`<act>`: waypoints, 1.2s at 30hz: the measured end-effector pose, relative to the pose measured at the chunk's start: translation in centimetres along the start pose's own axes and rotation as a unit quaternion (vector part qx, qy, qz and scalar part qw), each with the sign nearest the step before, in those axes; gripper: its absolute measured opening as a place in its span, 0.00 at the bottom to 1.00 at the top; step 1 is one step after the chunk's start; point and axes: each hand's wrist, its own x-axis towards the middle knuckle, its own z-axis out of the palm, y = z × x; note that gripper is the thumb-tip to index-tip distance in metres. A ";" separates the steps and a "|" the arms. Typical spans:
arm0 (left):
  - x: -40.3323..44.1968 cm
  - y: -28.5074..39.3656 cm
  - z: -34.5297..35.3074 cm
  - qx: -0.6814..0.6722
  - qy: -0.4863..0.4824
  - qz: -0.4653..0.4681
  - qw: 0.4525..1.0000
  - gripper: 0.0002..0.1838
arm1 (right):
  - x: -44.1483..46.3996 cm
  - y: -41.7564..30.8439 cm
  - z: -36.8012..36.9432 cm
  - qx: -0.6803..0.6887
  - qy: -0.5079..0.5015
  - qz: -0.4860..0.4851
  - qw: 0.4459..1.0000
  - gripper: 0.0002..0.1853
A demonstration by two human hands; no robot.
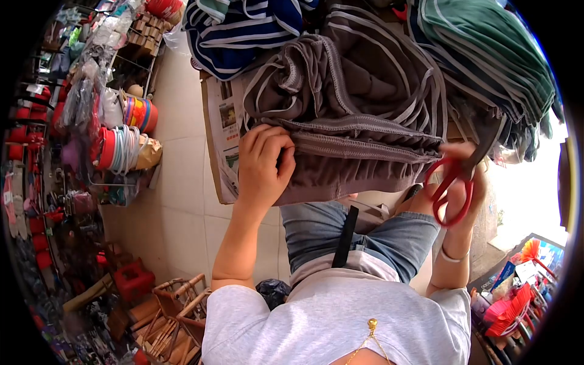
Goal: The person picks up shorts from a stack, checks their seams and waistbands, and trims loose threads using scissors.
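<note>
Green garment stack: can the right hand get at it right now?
Probably yes: the right hand is close to the green garment stack, though the scissors it holds, blades toward the stack, may hamper grasping.

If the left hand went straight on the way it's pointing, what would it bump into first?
Most likely the bunched brown cloth: the left hand appears to touch its edge, and its folds lie just ahead of the knuckles, though depth is hard to judge.
</note>
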 end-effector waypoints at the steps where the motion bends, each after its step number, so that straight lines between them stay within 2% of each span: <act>1: 0.0 -0.1 -0.1 -0.021 0.000 0.001 1.000 0.09 | -0.8 -0.1 0.6 0.077 -0.062 0.030 0.995 0.23; 4: -0.3 0.1 -0.5 -0.071 -0.003 -0.026 0.997 0.07 | -0.8 -1.5 3.2 0.160 -0.288 0.123 0.936 0.31; 6: -0.4 0.2 -0.6 -0.086 -0.006 -0.039 0.996 0.06 | -1.5 -0.6 4.8 0.207 -0.372 0.217 0.878 0.33; 7: -0.4 0.3 -0.7 -0.100 -0.008 -0.053 0.994 0.05 | -2.0 0.0 5.8 0.207 -0.373 0.218 0.878 0.33; 10: -0.7 0.2 -0.8 -0.122 -0.013 -0.062 0.990 0.04 | -3.6 1.9 8.6 0.350 -0.431 0.300 0.776 0.35; 11: -0.7 0.1 -0.9 -0.123 -0.013 -0.062 0.990 0.04 | -3.4 2.3 9.2 0.322 -0.465 0.264 0.781 0.36; 14: -0.8 0.0 -1.2 -0.115 -0.030 -0.056 0.991 0.04 | -3.1 2.7 10.5 0.269 -0.465 0.241 0.808 0.38; 15: -0.9 -0.1 -1.2 -0.116 -0.028 -0.057 0.991 0.05 | -2.5 2.1 10.6 0.274 -0.481 0.273 0.787 0.38; 18: -1.0 -0.2 -1.0 -0.114 -0.019 -0.049 0.992 0.07 | -2.2 1.6 11.0 0.293 -0.447 0.329 0.778 0.34; 22: -0.5 0.4 -0.9 -0.072 -0.003 -0.028 0.997 0.13 | -2.5 1.9 10.6 0.304 -0.431 0.346 0.776 0.33; 31: -0.4 0.2 0.0 0.003 0.006 0.009 1.000 0.11 | -2.6 1.6 10.1 0.296 -0.405 0.368 0.783 0.33; 35: -0.4 0.2 -0.1 0.000 0.000 -0.001 1.000 0.08 | -2.5 1.5 10.1 0.287 -0.402 0.369 0.787 0.33; 36: -0.5 0.0 -0.2 -0.018 -0.003 0.001 1.000 0.09 | -2.3 1.6 10.1 0.293 -0.417 0.378 0.773 0.32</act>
